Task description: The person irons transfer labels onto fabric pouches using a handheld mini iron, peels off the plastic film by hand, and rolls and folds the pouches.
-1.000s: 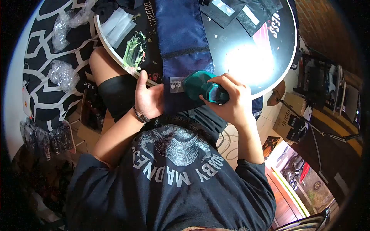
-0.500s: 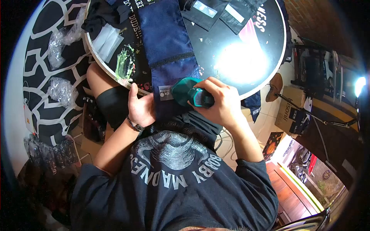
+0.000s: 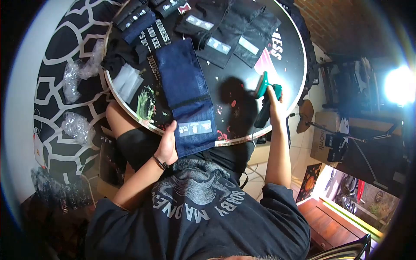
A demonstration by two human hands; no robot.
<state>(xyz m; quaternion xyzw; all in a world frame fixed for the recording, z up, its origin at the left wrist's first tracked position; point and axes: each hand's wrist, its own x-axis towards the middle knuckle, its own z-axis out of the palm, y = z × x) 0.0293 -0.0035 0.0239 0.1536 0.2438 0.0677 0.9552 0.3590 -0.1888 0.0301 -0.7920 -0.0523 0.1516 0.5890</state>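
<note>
A long navy fabric piece (image 3: 186,82) lies from the round table over its near edge towards my lap. Across it runs a dark band (image 3: 189,104), and near its lower end is a silvery printed label (image 3: 193,128). My left hand (image 3: 167,146) holds the lower left edge, thumb at the side and the other fingers hidden beneath. Off to the right, my right hand (image 3: 277,107) is closed round the handle of a green handheld iron (image 3: 262,86), which is tilted up on its side, apart from the fabric.
Black fabric pieces with pale labels (image 3: 219,44) lie at the table's far side. Rolled dark pieces (image 3: 132,17) are at the far left. White sheets (image 3: 128,82) lie near the left rim. A bright lamp (image 3: 399,86) shines from the right.
My right hand has lifted the iron off the label and carried it right, towards the table's right side. The label now shows fully. My left hand still holds the fabric's edge.
</note>
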